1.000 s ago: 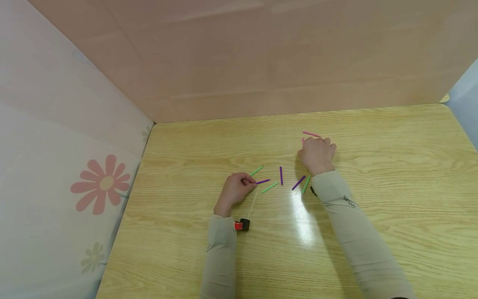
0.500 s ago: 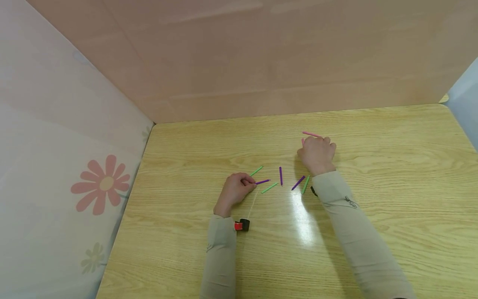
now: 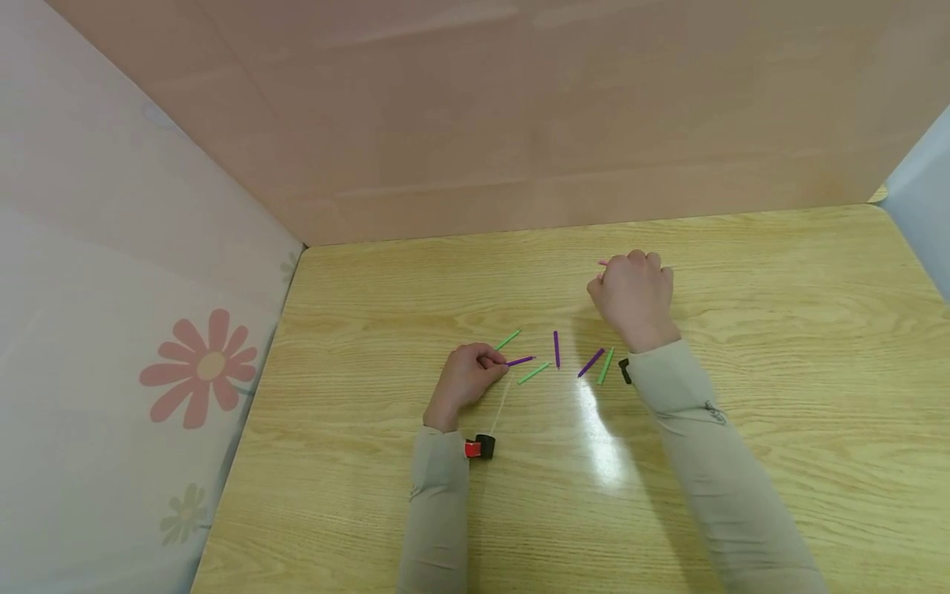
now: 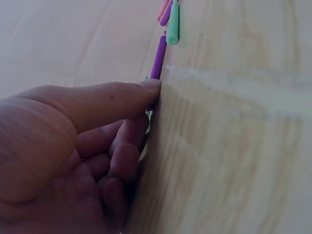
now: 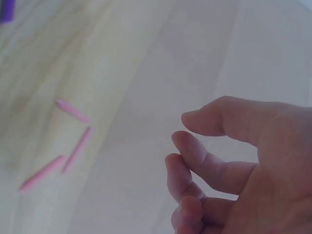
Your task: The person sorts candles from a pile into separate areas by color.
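Observation:
My left hand (image 3: 467, 378) is low at the table, its thumb and fingers pinching one end of a thin purple stick (image 3: 521, 361) with a narrow tip. In the left wrist view the purple stick (image 4: 158, 57) points away past the thumb. Green sticks (image 3: 534, 373) lie on both sides of it. Over the far part of the table is my right hand (image 3: 637, 299), fingers loosely bent. The right wrist view shows a gap between thumb and forefinger, holding nothing. Three pink sticks (image 5: 77, 150) lie on the table beneath, mostly hidden by this hand in the head view.
Between the hands lie an upright-running purple stick (image 3: 557, 350), a slanted purple stick (image 3: 591, 363) and a green stick (image 3: 606, 366). A pinkish-brown sheet (image 3: 519, 124) rises behind the wooden table (image 3: 356, 330). A flowered curtain (image 3: 111, 313) borders the left side.
My right hand has lifted away from the pink sticks and moved slightly farther back. My left hand stays in place, still pinching the purple stick.

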A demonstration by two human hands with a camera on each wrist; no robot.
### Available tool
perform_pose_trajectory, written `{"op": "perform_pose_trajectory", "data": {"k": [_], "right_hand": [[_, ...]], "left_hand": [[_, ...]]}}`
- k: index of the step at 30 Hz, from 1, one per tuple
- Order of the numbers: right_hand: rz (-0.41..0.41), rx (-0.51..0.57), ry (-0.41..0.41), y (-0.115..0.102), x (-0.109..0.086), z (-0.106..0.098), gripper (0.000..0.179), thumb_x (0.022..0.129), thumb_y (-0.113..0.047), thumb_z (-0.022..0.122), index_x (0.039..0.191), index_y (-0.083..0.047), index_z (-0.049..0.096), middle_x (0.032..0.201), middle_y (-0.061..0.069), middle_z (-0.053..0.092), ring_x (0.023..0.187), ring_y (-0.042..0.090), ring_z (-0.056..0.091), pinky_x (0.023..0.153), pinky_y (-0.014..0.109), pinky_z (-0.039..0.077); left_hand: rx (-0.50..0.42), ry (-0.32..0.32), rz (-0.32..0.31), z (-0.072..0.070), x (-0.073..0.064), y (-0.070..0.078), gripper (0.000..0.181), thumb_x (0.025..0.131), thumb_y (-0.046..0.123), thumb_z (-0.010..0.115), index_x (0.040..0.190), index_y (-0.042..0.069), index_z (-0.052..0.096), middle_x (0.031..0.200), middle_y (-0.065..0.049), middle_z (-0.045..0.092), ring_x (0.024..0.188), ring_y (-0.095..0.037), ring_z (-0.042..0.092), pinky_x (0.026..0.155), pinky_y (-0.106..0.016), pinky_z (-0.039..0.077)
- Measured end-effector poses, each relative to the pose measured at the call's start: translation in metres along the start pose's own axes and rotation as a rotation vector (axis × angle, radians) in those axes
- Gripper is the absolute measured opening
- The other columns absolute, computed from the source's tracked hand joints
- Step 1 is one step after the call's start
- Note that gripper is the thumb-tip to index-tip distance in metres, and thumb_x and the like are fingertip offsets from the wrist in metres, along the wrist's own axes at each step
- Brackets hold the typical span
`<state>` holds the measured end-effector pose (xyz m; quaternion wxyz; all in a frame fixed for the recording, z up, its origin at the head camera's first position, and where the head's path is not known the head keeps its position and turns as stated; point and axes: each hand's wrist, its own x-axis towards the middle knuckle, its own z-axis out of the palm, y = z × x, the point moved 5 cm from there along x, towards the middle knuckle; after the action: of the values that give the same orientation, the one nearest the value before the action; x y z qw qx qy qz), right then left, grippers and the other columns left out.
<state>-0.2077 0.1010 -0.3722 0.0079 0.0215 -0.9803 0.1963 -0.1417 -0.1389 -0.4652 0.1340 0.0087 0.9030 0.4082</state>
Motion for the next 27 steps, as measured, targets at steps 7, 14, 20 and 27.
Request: {"op": "perform_pose_trajectory", "data": {"k": [7,14,20,27], "right_hand": [[-0.014,0.047,0.003,-0.006,-0.008,-0.014,0.029,0.089,-0.017,0.047,0.091,0.001,0.069,0.096,0.024,0.06,0.089,0.043,0.049,0.079,0.058,0.04],[-0.036,0.125,-0.018,0.005,-0.015,-0.016,0.03,0.094,-0.025,0.052,0.096,0.0,0.068,0.101,0.026,0.061,0.093,0.044,0.049,0.08,0.058,0.04],[-0.107,0.291,-0.156,0.021,-0.017,-0.003,0.025,0.094,-0.018,0.054,0.101,0.002,0.066,0.107,0.025,0.06,0.101,0.04,0.052,0.089,0.053,0.038],[-0.154,0.36,-0.292,0.046,-0.025,0.021,0.023,0.092,-0.013,0.055,0.108,0.001,0.064,0.107,0.021,0.058,0.096,0.034,0.053,0.084,0.045,0.041]], "left_hand": [[-0.003,0.002,0.007,-0.001,0.001,0.0,0.009,0.088,0.018,0.07,0.089,0.01,0.072,0.076,-0.001,0.062,0.068,-0.012,0.05,0.071,-0.028,0.04],[-0.007,0.006,0.016,-0.001,0.004,0.0,0.009,0.088,0.018,0.07,0.089,0.01,0.072,0.076,-0.002,0.062,0.066,-0.012,0.051,0.067,-0.026,0.041],[-0.009,0.007,0.015,-0.002,0.005,0.0,0.008,0.088,0.017,0.07,0.089,0.009,0.072,0.078,-0.003,0.063,0.067,-0.012,0.051,0.065,-0.025,0.042],[0.002,0.006,0.006,-0.003,0.006,0.0,0.008,0.088,0.018,0.07,0.089,0.01,0.072,0.077,-0.003,0.062,0.068,-0.013,0.051,0.068,-0.026,0.041]]}}
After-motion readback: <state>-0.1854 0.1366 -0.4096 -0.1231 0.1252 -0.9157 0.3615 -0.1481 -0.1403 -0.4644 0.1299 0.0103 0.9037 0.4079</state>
